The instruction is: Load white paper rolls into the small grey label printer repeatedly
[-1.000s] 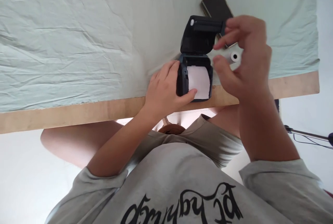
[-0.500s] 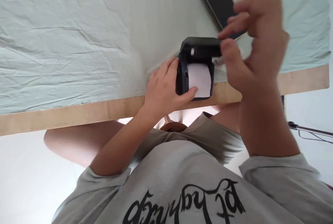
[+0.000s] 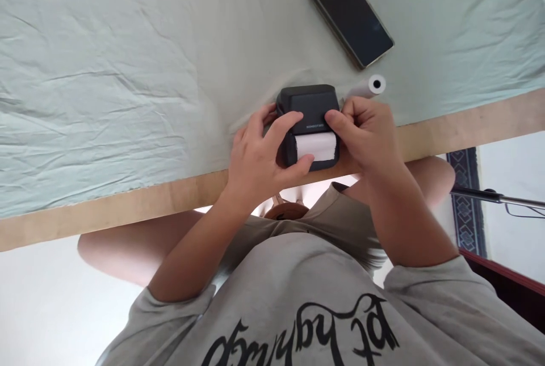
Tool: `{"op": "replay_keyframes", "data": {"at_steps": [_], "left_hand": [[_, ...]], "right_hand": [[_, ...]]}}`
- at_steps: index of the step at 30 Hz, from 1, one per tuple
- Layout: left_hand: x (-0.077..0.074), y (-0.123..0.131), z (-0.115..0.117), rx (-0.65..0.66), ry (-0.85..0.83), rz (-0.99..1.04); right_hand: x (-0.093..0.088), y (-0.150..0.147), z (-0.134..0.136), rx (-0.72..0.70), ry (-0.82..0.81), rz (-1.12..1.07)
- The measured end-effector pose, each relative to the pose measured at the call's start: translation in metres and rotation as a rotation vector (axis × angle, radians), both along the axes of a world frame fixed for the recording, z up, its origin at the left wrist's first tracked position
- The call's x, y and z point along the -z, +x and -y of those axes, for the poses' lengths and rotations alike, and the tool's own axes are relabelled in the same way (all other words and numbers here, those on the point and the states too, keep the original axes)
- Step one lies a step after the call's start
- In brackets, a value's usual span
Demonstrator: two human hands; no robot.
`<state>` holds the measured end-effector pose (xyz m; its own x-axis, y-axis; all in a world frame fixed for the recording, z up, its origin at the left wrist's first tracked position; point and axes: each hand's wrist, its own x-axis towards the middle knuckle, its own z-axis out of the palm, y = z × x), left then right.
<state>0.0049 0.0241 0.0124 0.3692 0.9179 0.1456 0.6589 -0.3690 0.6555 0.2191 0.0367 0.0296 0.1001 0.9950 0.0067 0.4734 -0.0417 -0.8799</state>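
Observation:
A small black thermal printer point(image 3: 309, 105) sits at the table's front edge with its lid folded down. White paper point(image 3: 315, 146) comes out from under the lid and lies over the front of the body. My left hand point(image 3: 258, 156) wraps the printer's left side, forefinger on the lid and thumb by the paper. On the other side, my right hand point(image 3: 372, 130) has its thumb on the lid's right edge, with the other fingers curled against the side. Just behind that hand lies a white paper roll point(image 3: 368, 88) with a dark core.
A phone point(image 3: 352, 17) with a dark screen lies farther back on the pale green cloth point(image 3: 149, 71). Bare wood point(image 3: 187, 193) runs along the table's front edge. A thin metal rod point(image 3: 481, 194) with a cable is at the right, below table height.
The printer's lid has gone from raised to folded down over the paper. My right hand has come down to the printer's right side, uncovering the roll and the phone.

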Motion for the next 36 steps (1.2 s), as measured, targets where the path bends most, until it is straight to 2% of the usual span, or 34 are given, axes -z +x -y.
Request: {"op": "replay_keyframes", "data": {"at_steps": [4,9,12,17,20,23,27,32,36], "left_hand": [[0.001,0.002,0.001,-0.001,0.007,-0.002],[0.004,0.004,-0.001,-0.024,0.025,-0.010],[0.003,0.002,0.000,-0.003,0.014,-0.056],[0.006,-0.005,0.011,0.057,0.013,-0.174],[0.010,-0.006,0.016,0.060,0.033,-0.225],[0.013,-0.006,0.016,0.058,0.034,-0.227],[0.013,-0.006,0.014,0.067,0.036,-0.186],[0.007,-0.014,0.012,0.096,0.075,-0.136],[0.005,-0.027,0.003,0.079,0.072,-0.122]], "right_hand": [[0.001,0.002,0.002,-0.025,-0.032,-0.041],[0.002,0.003,0.002,-0.073,-0.051,0.011],[0.007,0.004,0.006,-0.099,-0.014,0.017],[0.019,0.007,0.018,-0.003,0.070,0.083],[0.023,0.008,0.019,0.056,0.077,0.173],[0.025,0.010,0.016,-0.004,0.150,0.323],[0.022,0.011,0.018,-0.104,0.178,0.407],[0.012,0.000,0.029,-0.113,0.188,0.401],[0.006,-0.012,0.021,-0.128,0.180,0.416]]}}
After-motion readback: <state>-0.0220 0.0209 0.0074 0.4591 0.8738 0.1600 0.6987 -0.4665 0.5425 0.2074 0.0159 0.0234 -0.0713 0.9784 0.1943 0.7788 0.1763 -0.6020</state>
